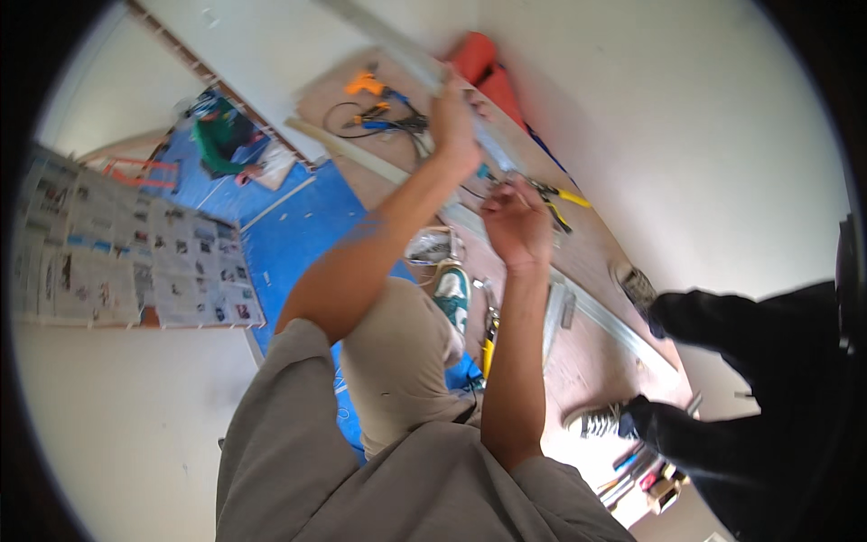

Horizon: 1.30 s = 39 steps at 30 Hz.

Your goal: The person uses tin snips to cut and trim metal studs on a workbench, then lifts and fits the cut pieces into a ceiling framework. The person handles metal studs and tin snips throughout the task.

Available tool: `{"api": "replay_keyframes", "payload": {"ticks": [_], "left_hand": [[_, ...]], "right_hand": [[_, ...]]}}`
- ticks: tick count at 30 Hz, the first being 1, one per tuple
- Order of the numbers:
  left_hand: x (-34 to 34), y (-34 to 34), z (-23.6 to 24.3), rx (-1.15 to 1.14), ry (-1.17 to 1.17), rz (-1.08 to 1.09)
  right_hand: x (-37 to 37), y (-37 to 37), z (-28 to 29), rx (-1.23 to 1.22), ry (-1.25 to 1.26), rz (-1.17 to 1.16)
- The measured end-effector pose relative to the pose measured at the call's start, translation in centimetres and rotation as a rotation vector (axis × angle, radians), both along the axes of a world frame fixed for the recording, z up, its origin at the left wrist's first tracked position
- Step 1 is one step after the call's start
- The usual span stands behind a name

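A long pale metal channel (388, 34) slants across the upper middle, over a wooden board. My left hand (454, 126) reaches far forward and closes around the channel, with fingertips showing on its far side; motion blurs it somewhat. Nearer to me, my right hand (519, 224) has its fingers curled by the channel's lower stretch. What those fingers hold, if anything, is too blurred to make out. Just right of that hand lies a cutting tool with yellow handles (571, 198).
An orange power tool (365, 84) and cables lie on the board (578, 375). Another metal channel (623, 334) rests at right, near a person in black (768, 352). A tub (431, 245) sits by my shoe. Far left, someone in green (213, 144) works on blue flooring (298, 221).
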<state>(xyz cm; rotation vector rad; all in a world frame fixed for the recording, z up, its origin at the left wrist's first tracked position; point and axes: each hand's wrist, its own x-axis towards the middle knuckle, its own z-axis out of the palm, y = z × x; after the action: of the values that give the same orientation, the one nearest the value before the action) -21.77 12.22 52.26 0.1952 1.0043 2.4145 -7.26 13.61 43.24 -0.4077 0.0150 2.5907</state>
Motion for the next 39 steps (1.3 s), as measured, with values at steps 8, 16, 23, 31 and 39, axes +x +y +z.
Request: {"api": "replay_keyframes", "payload": {"ticks": [8,16,23,31,39], "left_hand": [[2.8,-0.3,1.7,-0.241,0.911,0.344],[2.2,-0.8,3.0,-0.068,0.499,0.13],[1.4,-2.3,3.5,0.034,0.218,-0.22],[1.4,-3.7,3.1,0.12,0.172,-0.392],[0.3,-4.0,3.3,0.072,0.179,-0.469]], "right_hand": [[-1.4,-2.8,5.1,0.86,-0.772,-0.478],[2.5,-0.8,-2.5,0.072,-0.364,0.013],[10.6,-1.8,-21.7,0.802,-1.156,0.152],[11.8,-1.1,-32.0,0.86,-1.287,0.23],[11.4,-3.6,-28.9,1.329,-1.407,0.394]]}}
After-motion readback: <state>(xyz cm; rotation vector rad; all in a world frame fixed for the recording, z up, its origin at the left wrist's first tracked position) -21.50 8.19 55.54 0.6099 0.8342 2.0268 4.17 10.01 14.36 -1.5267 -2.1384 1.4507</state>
